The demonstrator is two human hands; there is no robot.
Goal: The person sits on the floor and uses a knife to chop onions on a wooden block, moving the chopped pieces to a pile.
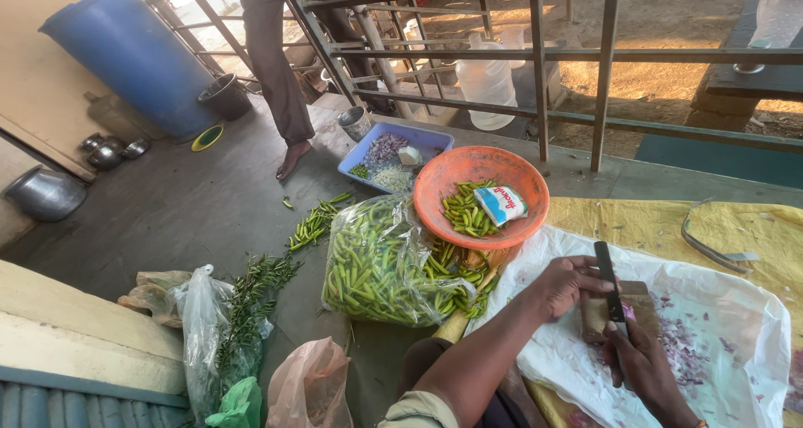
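Head view looked down on the person's two hands working over a small wooden chopping block (pixel 595 311) that lay on a white plastic sheet (pixel 719 311), itself spread over a yellow cloth (pixel 669 219). The right hand (pixel 648 365) was closed around the handle of a dark-bladed knife (pixel 609 281), whose blade pointed away from the person and rested across the block. The left hand (pixel 567 284) was curled with its fingers bent down onto the near-left edge of the block, touching the blade's side; what it pressed beneath the fingers could not be made out. Chopped purple onion bits (pixel 686 344) lay scattered on the sheet just to the right of the block. Left of the sheet, a clear plastic bag of green chillies (pixel 376 269) rested on the concrete floor, and an orange bowl (pixel 443 185) sat partly on top of it, holding more green chillies and a small white packet (pixel 500 204). Beyond the bowl stood a blue tray (pixel 366 153) with chopped vegetables. Loose chillies (pixel 314 223) and a sprig of green leaves (pixel 251 290) lay on the floor nearby. Farther off, another person's legs (pixel 276 68) stood by a blue barrel (pixel 125 51), beside metal railings (pixel 535 56).
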